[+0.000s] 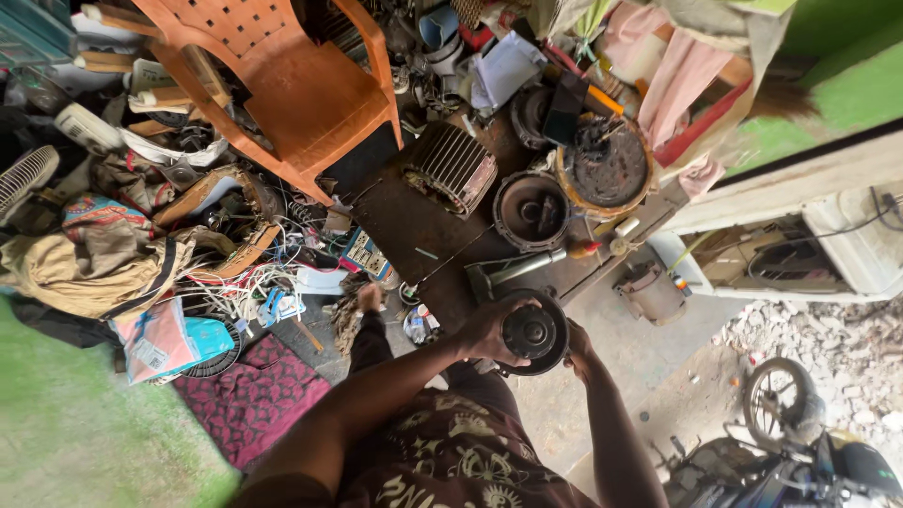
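A round black motor end cover (pixel 534 332), with a raised hub at its centre, is held up in front of the person's chest, just on the near side of the dark worktop (pixel 404 221). The left hand (pixel 489 329) grips its left rim with fingers curled over the top edge, and the right hand (pixel 576 346) is closed on the right rim, mostly hidden behind the cover. Just beyond the cover a grey metal hammer-like tool (pixel 513 271) lies on the worktop edge. Further along the worktop sits a second round dark cover (pixel 530 209), lying flat, with a ribbed motor housing (pixel 451 167) to its left and a larger rusty round part with an orange-brown rim (pixel 607 165) to its right. An orange plastic chair (pixel 292 85) stands beside the worktop, touching its far corner. To the left of the worktop the floor is heaped with tangled white wires (pixel 235 292), a tan cloth bundle (pixel 85 273) and a white fan grille (pixel 23 177). A small cylindrical motor (pixel 649 292) rests on the concrete floor to the right, and a motorcycle wheel (pixel 776 400) shows at the lower right, near a patch of rubble.
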`<state>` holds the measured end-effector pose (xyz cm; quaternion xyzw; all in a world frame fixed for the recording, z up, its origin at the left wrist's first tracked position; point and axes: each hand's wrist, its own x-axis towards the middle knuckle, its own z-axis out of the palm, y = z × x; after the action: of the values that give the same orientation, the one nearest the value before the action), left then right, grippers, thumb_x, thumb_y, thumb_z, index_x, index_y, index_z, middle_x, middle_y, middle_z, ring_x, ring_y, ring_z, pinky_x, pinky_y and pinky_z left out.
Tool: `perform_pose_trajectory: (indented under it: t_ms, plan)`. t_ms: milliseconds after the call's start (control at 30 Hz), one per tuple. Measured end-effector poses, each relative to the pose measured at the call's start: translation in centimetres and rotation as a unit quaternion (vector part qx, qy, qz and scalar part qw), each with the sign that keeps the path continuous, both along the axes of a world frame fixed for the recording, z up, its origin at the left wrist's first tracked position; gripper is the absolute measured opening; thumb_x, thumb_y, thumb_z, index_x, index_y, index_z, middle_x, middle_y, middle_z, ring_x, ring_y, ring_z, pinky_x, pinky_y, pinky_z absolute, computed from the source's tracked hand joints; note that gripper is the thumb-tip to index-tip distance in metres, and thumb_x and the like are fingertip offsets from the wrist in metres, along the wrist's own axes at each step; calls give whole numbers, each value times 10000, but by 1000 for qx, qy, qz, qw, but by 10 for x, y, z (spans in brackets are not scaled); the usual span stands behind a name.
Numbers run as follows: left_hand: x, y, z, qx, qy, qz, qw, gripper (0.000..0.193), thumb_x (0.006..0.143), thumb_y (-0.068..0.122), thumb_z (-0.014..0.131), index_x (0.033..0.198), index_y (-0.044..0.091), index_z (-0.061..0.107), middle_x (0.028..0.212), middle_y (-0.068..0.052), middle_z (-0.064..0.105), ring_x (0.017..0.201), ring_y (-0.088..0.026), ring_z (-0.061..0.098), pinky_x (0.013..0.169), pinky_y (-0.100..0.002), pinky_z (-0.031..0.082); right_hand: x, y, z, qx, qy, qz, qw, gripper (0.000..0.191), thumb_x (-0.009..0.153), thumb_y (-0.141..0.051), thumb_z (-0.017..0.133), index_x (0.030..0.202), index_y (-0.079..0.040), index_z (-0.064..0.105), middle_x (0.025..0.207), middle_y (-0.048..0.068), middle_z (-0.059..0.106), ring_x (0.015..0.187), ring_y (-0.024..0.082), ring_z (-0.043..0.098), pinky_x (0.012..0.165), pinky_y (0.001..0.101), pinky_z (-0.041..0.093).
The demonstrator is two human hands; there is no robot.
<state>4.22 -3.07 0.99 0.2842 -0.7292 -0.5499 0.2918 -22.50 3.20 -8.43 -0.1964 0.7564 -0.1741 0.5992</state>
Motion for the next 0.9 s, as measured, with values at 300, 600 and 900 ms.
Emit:
perform_pose_trajectory:
  t_ms: [300, 600, 900]
  plan:
    - [80, -9, -6, 165, 92, -77, 979, 1025, 631, 286, 974, 1506, 109, 470, 1327, -100, 666, 1222, -217, 679, 1099, -357, 569, 53, 41, 29, 12, 114, -31, 993, 426, 967, -514, 502, 1138, -154, 653, 826, 62, 668, 635, 163, 549, 438, 345, 400]
    - [98, -20, -22, 237, 143, -62, 959, 1034, 610, 173, 985, 1503, 94, 471, 1366, -95, 609, 1253, -219, 624, 1083, -383, 552, 82, 44, 31, -130, 284, -16, 950, 336, 900, -349, 542, 924, -32, 649, 825, 171, 706, 787, 316, 692, 731, 425, 517]
    - [129, -4, -65, 494, 162, -10, 854, 1134, 574, 77, 942, 1497, 276, 314, 1334, -19, 586, 1294, -209, 545, 1046, -411, 520, 144, 42, 48, -213, 398, 0, 892, 345, 850, -365, 550, 945, -81, 721, 939, 178, 653, 857, 351, 635, 825, 516, 470]
